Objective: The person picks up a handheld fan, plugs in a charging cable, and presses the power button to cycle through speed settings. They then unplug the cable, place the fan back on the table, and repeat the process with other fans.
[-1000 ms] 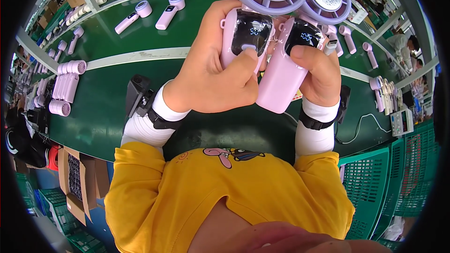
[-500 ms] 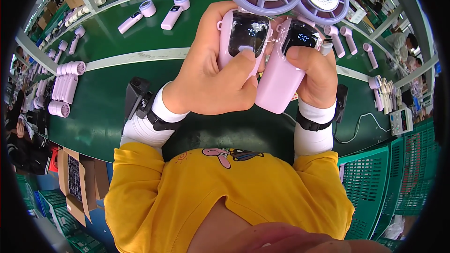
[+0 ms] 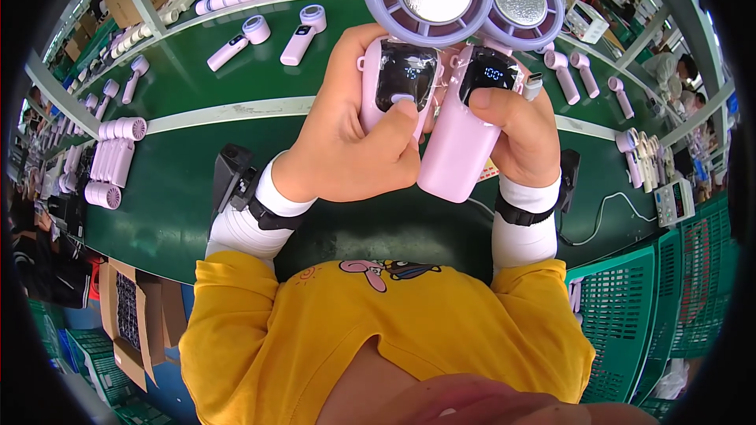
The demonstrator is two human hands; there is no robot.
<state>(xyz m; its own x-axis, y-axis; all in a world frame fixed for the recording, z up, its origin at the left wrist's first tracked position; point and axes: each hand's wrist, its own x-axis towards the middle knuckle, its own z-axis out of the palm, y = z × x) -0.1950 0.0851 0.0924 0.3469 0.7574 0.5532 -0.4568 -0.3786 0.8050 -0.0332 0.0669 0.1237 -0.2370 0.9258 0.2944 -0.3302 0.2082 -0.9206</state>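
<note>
Two pink handheld fans with round lilac heads are held up side by side over the green bench. My left hand (image 3: 354,130) is wrapped round the left handheld fan (image 3: 375,71), its thumb on the button below the lit black display. My right hand (image 3: 524,130) grips the right handheld fan (image 3: 459,153), thumb at the lower edge of its lit display. Clear film covers both displays. A small white plug with a metal tip (image 3: 534,85) sticks out by my right fingers. The fingers behind the handles are mostly hidden.
On the green bench (image 3: 189,165) at the left are stacked pink fans (image 3: 112,161). Two more fans (image 3: 299,43) lie beyond a pale rail. At the right stand a small meter (image 3: 674,203) with a white cable and green crates (image 3: 614,315). An open cardboard box (image 3: 130,315) sits lower left.
Both hands and fans have come slightly nearer to me and to the left. Each hand keeps its grip, and both displays stay lit.
</note>
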